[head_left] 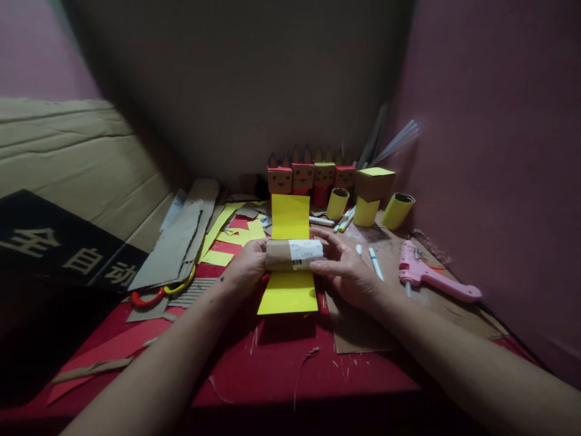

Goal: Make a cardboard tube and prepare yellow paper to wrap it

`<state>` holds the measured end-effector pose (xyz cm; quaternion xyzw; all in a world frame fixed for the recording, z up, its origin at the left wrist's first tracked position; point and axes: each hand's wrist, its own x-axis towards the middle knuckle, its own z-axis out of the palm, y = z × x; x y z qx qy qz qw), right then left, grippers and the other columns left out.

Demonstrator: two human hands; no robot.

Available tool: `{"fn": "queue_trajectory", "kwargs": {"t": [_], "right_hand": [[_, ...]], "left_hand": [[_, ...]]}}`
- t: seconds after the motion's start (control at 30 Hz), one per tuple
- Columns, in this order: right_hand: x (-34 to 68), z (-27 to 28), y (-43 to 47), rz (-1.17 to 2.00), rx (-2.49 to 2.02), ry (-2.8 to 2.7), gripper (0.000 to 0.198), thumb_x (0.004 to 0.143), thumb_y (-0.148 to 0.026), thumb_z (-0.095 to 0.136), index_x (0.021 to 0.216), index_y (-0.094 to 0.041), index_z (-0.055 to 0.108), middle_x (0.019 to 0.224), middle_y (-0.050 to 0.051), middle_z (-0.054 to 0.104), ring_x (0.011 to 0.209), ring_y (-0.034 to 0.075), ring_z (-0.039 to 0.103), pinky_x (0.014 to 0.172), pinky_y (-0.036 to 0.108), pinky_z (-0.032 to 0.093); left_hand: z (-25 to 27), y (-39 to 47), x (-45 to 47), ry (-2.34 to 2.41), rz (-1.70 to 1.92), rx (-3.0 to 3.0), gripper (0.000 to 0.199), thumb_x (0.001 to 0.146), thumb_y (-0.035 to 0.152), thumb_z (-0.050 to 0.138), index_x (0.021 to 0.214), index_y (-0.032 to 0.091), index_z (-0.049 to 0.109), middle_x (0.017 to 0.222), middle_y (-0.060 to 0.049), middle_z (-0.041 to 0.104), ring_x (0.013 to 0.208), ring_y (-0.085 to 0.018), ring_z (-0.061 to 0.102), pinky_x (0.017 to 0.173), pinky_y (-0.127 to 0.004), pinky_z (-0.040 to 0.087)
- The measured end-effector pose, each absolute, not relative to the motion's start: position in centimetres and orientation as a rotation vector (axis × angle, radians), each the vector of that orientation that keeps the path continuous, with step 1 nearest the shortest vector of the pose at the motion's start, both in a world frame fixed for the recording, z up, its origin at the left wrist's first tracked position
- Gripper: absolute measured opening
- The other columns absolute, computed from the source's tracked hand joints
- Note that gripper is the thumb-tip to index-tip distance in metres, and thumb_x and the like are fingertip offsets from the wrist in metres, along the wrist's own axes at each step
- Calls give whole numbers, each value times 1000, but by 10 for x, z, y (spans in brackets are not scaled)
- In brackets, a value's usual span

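Observation:
Between my two hands a brown cardboard tube (278, 255) with a white printed label lies sideways across a strip of yellow paper (290, 217). The strip shows above and below the tube, raised over the table. My left hand (249, 264) closes on the tube's left end, its fingertips partly hidden. At the right end, my right hand (345, 266) grips with the thumb in front and fingers behind.
A pink glue gun (438, 280) lies at right on a cardboard sheet (363, 333). Yellow-wrapped tubes (398, 211) and small box figures with faces (303, 175) stand behind. Left are scissors (149, 297), paper scraps (247, 233) and a large carton (59, 145).

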<state>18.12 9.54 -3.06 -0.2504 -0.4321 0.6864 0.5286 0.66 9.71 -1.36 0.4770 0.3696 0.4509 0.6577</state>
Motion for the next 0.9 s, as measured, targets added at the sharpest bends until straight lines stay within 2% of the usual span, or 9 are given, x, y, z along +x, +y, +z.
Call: {"fn": "queue_trajectory", "kwargs": {"t": [0.07, 0.13, 0.27, 0.4, 0.53, 0.67, 0.8, 0.9], "right_hand": [[181, -30, 95, 1641, -556, -999, 68, 46, -1, 70, 109, -23, 59, 101, 3, 63, 95, 20, 58, 89, 35, 44], [181, -29, 95, 1674, -538, -956, 63, 45, 1, 63, 104, -21, 61, 102, 4, 64, 96, 21, 58, 84, 32, 45], [181, -28, 96, 1751, -615, -904, 43, 50, -8, 65, 92, -18, 64, 92, 6, 68, 88, 22, 61, 73, 33, 47], [179, -30, 95, 1732, -660, -982, 26, 57, -16, 70, 83, -16, 69, 79, 5, 70, 79, 19, 64, 69, 32, 48], [179, -32, 95, 1716, -700, -1084, 21, 62, -23, 71, 81, -16, 73, 75, 5, 71, 74, 17, 64, 66, 31, 49], [181, -30, 92, 1593, -800, -1139, 17, 64, -27, 72, 78, -17, 74, 68, 3, 69, 63, 15, 61, 59, 29, 48], [183, -26, 89, 1398, -798, -1221, 11, 66, -22, 69, 74, -19, 74, 64, 0, 67, 60, 11, 58, 59, 27, 48], [184, -26, 89, 1348, -790, -1234, 12, 66, -22, 69, 76, -19, 75, 68, 0, 69, 61, 11, 57, 60, 26, 48]], "left_hand": [[-12, 95, 8, 850, 1031, 1052, 35, 71, 17, 68, 107, 13, 68, 102, -14, 72, 87, -27, 69, 81, -41, 55], [-11, 94, 8, 849, 1022, 1029, 36, 73, 18, 67, 108, 12, 68, 102, -16, 72, 86, -29, 70, 80, -44, 55], [-11, 93, 5, 843, 985, 1013, 35, 73, 16, 66, 107, 10, 68, 101, -18, 72, 82, -32, 70, 75, -46, 57], [-13, 90, 5, 843, 926, 1041, 38, 70, 14, 69, 108, 10, 67, 98, -18, 73, 79, -33, 71, 72, -45, 58], [-17, 92, 4, 833, 958, 1078, 41, 67, 12, 72, 108, 10, 67, 97, -17, 73, 80, -30, 71, 73, -41, 57], [-21, 95, 2, 836, 944, 1099, 43, 68, 15, 73, 110, 10, 66, 96, -18, 73, 76, -29, 71, 70, -40, 57], [-23, 95, 3, 776, 955, 1137, 42, 69, 15, 72, 110, 11, 66, 108, -19, 69, 87, -28, 69, 80, -39, 55], [-24, 95, 4, 790, 945, 1155, 38, 70, 16, 72, 107, 11, 67, 108, -17, 69, 89, -27, 69, 82, -37, 54]]}}
